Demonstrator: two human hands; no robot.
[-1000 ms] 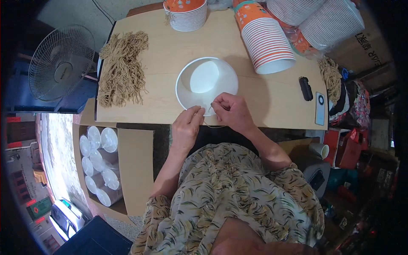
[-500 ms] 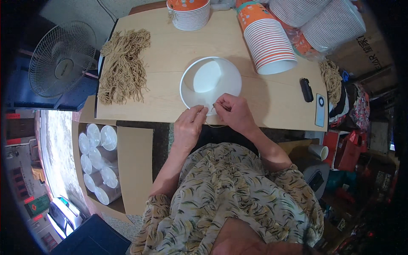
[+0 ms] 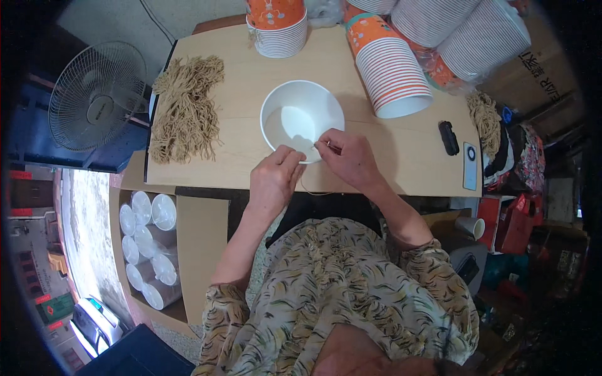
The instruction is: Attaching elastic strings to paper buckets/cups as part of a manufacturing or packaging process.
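Observation:
A white paper bucket [image 3: 329,106] stands near the front edge of the table, its open mouth facing up and a little tilted. My left hand [image 3: 274,178] is closed, thumb and fingers pinching the near rim. Right beside it, my right hand [image 3: 351,161] is closed in a pinch at the rim's near right side. Something small, thin and dark pokes from its fingers, too small to name. A thin tan cord [image 3: 316,193] loops down below the rim between both hands; its ends are hidden by the fingers.
Bundles of tan cord [image 3: 186,109] lie at the table's left. Stacked orange-and-white paper buckets [image 3: 395,78] lie at the back right, another stack [image 3: 280,41] behind. A black object [image 3: 449,138] and a white remote [image 3: 469,165] are at right. A carton of clear-wrapped stacks [image 3: 202,250] stands lower left.
The bucket has shifted slightly left and its tilt has changed, showing its inside bottom lower down. Both hands moved along with it, still pinching at the rim. The whole view has shifted a little.

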